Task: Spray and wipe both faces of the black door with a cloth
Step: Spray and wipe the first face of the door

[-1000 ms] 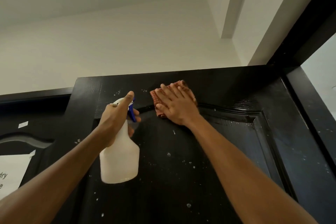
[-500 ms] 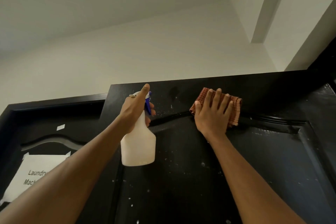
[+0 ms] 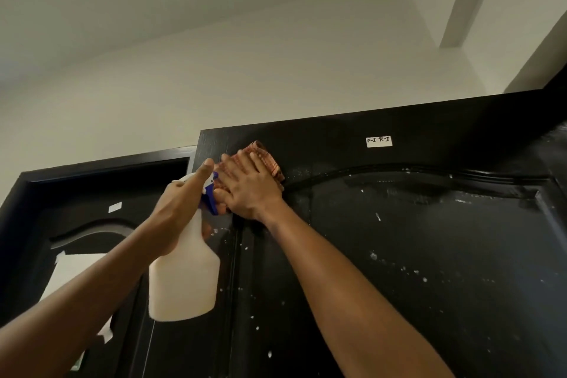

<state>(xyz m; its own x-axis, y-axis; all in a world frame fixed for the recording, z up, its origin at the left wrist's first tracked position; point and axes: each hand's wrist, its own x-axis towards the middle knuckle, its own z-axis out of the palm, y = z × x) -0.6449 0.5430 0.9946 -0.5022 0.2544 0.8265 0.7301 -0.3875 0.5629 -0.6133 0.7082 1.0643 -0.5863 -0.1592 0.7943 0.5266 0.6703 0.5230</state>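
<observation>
Doors: two black doors in view. The nearer black door [image 3: 399, 255] fills the right and centre; a second dark door [image 3: 61, 224] in its frame stands to the left of it.
Hands: two. The right hand [image 3: 248, 190] lies flat with fingers straight and slightly spread, pressing the cloth [image 3: 270, 163] against the black door near its top left corner. The left hand [image 3: 181, 209] is wrapped round the neck of the spray bottle [image 3: 184, 279], index finger stretched out along the top of the head.
Cloth: one, reddish checked, mostly under the right palm, its upper and right parts showing past the fingers.
Spray bottle: one, white body with a blue trigger [image 3: 210, 196], hanging upright just left of the right hand, its head touching or almost touching that hand; which, cannot be told.
Labels: one small white label [image 3: 379, 141] on the black door's top rail, well right of the cloth; one smaller white tag [image 3: 115, 207] and one taped white paper sheet [image 3: 76, 273] on the second door.
Surface: many white droplets and streaks dot the black door's panel below and right of the cloth.
Edges: the cloth sits just below the black door's top edge and close beside its left edge; the curved moulding [image 3: 399, 167] of the panel runs rightward from the cloth.
Open room: bare top rail lies between the cloth and the label; above the door's top edge, pale wall and ceiling.
</observation>
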